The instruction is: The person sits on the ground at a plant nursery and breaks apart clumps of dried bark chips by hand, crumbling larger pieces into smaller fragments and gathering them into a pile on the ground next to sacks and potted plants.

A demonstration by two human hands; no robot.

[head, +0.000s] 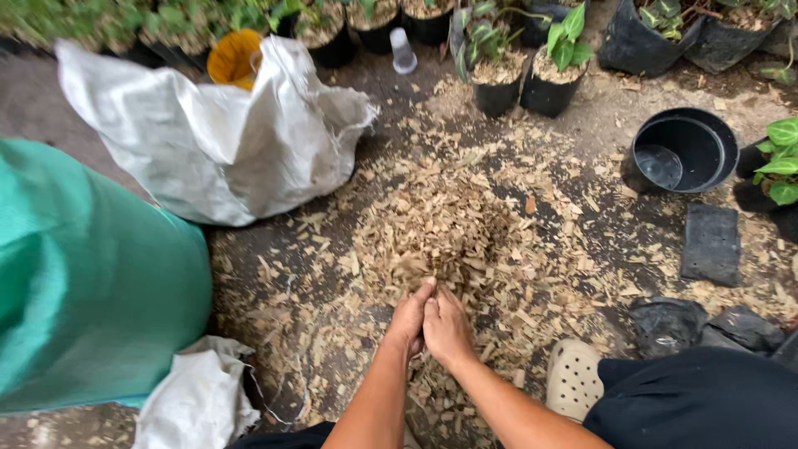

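A loose heap of pale wood chips (pixel 440 229) lies spread over the dark ground in the middle of the view. My left hand (pixel 409 320) and my right hand (pixel 449 326) are pressed side by side at the near edge of the heap, fingers pointing away and pushed into the chips. Some chips just beyond the fingertips look blurred. Whether the fingers close around chips is hidden.
A white woven sack (pixel 216 141) lies open at the upper left, a yellow bucket (pixel 234 56) behind it. A large green sack (pixel 83 274) fills the left. An empty black pot (pixel 683 151) sits right, potted plants (pixel 499 66) behind. Flattened black grow bags (pixel 711 243) lie beside my cream clog (pixel 573 376).
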